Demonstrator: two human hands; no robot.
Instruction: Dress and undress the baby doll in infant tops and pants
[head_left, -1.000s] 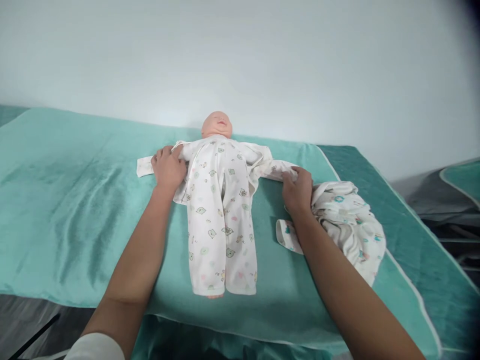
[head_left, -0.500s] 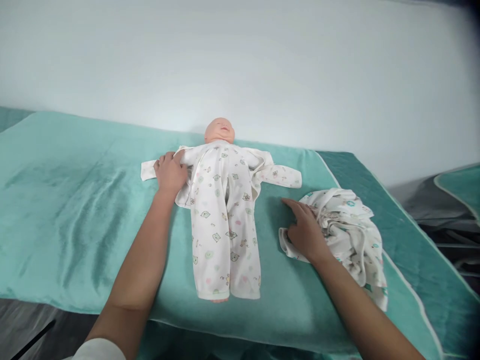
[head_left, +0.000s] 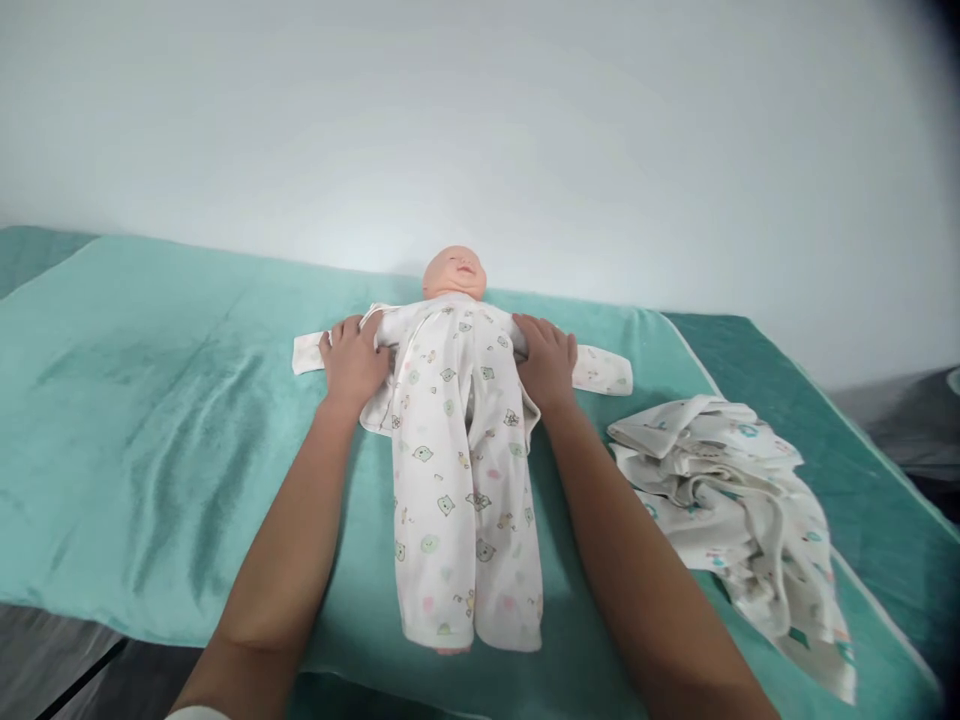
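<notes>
Head view: a pale, bare wall (head_left: 480,120) stands along the far side. Pale-green plush mat (head_left: 172,330) spans the surface, wrinkled at left, white-edged at right over a darker teal cover (head_left: 817,420). Grey floor (head_left: 37,650) and a thin black rod (head_left: 82,680) show near left. Baby doll (head_left: 455,273) lies face-up at centre, head far, in a printed baby outfit (head_left: 439,480), sleeves outstretched. Left hand (head_left: 354,362) and right hand (head_left: 546,362) rest over opposite sleeves, fingers bent; whether they pinch fabric, cannot tell. Crumpled printed garment (head_left: 735,500) lies right.
</notes>
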